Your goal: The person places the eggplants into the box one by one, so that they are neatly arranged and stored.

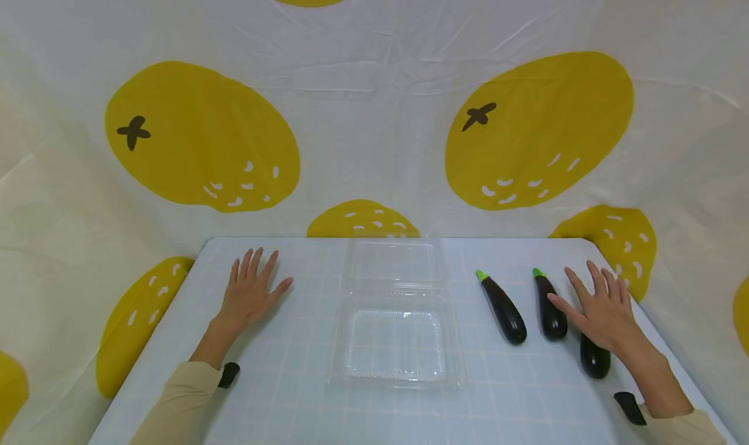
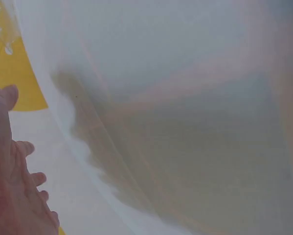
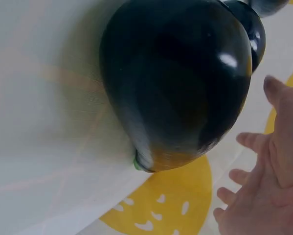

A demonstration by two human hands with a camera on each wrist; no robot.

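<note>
Head view is giving us a clear, hinged plastic container (image 1: 394,347), which is resting with its lid folded back on a pale, grid-lined tabletop (image 1: 281,380). To the container's left, we are seeing a bare left hand (image 1: 248,294) hovering palm down, its fingers and thumb spread wide and holding nothing; in the left wrist view, its shadow is falling on the tabletop.

To the container's right, a glossy black, elongated eggplant (image 1: 504,311) with a bright green cap is lying aslant. Farther right of the container, a second green-capped, glossy black eggplant (image 1: 551,318) is lying, and farthest right, a third glossy black eggplant (image 1: 595,359) is partly hiding beneath a bare right hand (image 1: 603,311). We are seeing that hand with its fingers spread and nothing in its grasp; its thumb is overlapping the second eggplant in the head view, but the right wrist view is showing a gap.

Beige sleeves (image 1: 181,393) are covering both forearms, and behind the container a white curtain (image 1: 374,107) with yellow fruit shapes is hanging.
</note>
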